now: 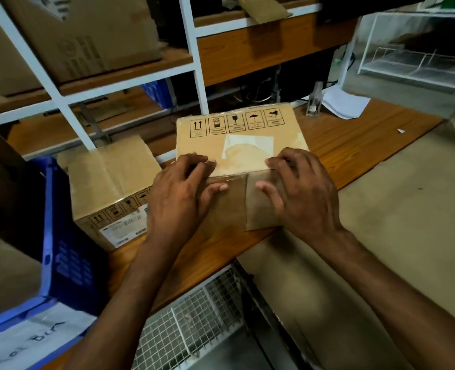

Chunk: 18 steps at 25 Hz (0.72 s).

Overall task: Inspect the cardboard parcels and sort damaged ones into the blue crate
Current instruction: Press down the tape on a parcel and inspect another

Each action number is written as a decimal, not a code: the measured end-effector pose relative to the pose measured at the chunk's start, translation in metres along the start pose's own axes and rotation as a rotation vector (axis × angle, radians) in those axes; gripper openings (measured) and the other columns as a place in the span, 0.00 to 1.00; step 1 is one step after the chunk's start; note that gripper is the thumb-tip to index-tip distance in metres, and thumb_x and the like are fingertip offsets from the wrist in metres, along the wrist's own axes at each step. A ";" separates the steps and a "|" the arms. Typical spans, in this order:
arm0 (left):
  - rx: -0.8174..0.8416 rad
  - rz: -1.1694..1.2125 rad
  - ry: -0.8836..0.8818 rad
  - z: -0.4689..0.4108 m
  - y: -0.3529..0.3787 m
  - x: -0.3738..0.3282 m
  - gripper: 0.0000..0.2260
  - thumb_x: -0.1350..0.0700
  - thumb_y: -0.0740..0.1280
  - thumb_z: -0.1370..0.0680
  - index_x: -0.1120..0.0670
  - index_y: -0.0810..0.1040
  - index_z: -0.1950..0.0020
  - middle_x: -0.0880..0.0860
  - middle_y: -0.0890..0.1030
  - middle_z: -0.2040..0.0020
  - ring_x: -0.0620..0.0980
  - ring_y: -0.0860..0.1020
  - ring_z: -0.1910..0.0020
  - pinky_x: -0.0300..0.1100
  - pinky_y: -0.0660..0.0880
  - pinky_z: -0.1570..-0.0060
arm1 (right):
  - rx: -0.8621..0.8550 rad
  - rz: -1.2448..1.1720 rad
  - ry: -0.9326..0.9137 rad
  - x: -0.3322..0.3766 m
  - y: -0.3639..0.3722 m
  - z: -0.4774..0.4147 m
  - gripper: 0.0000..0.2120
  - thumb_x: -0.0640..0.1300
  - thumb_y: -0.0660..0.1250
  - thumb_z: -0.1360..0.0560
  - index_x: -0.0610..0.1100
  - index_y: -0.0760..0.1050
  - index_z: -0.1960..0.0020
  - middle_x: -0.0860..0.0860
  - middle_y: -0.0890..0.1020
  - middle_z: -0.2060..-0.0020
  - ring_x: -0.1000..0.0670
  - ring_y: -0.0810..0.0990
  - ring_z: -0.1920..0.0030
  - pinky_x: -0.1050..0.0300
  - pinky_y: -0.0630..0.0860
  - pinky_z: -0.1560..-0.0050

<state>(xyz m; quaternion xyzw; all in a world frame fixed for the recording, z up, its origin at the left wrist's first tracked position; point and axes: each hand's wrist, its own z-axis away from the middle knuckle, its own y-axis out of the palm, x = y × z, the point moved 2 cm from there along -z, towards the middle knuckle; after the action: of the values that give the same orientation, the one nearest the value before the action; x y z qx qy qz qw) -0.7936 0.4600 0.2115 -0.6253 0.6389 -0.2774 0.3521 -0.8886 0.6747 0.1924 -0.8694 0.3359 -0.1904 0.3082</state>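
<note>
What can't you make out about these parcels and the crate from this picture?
Head view only:
- Front parcel: near top edge partly covered by the left hand and right hand; underside and back unseen.
- Second parcel: label print too small; right side hidden behind the left hand.
- Blue crate: cut off by the left edge; inside mostly out of frame.

Two bare forearms fill the lower frame; the left hand (pixel 178 194) and right hand (pixel 305 194) are bare too, nails short.
</note>
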 end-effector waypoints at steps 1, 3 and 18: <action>-0.003 0.020 -0.001 -0.008 -0.005 0.000 0.22 0.37 0.61 0.17 0.52 0.81 0.35 0.55 0.79 0.37 0.55 0.78 0.41 0.47 0.75 0.50 | 0.051 0.001 0.014 -0.001 -0.004 -0.009 0.23 0.61 0.61 0.17 0.44 0.78 0.35 0.43 0.77 0.35 0.44 0.73 0.33 0.51 0.76 0.40; -0.019 0.047 -0.023 -0.030 -0.015 0.009 0.23 0.37 0.58 0.16 0.52 0.82 0.38 0.54 0.79 0.41 0.54 0.78 0.45 0.43 0.71 0.57 | 0.109 -0.019 0.060 -0.004 -0.009 -0.025 0.26 0.62 0.53 0.15 0.44 0.75 0.31 0.44 0.73 0.29 0.44 0.69 0.28 0.50 0.73 0.37; 0.501 0.202 -0.087 -0.081 -0.016 0.051 0.49 0.23 0.64 0.29 0.46 0.55 0.15 0.44 0.50 0.15 0.51 0.62 0.21 0.54 0.70 0.28 | 0.535 -0.106 0.128 -0.043 0.004 -0.085 0.34 0.66 0.50 0.20 0.55 0.56 0.17 0.50 0.52 0.16 0.45 0.53 0.18 0.46 0.57 0.23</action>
<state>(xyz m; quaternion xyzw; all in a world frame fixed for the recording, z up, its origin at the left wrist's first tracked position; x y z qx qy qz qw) -0.8467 0.4012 0.2669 -0.4632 0.5936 -0.3633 0.5488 -0.9665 0.6675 0.2472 -0.7598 0.2467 -0.3424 0.4945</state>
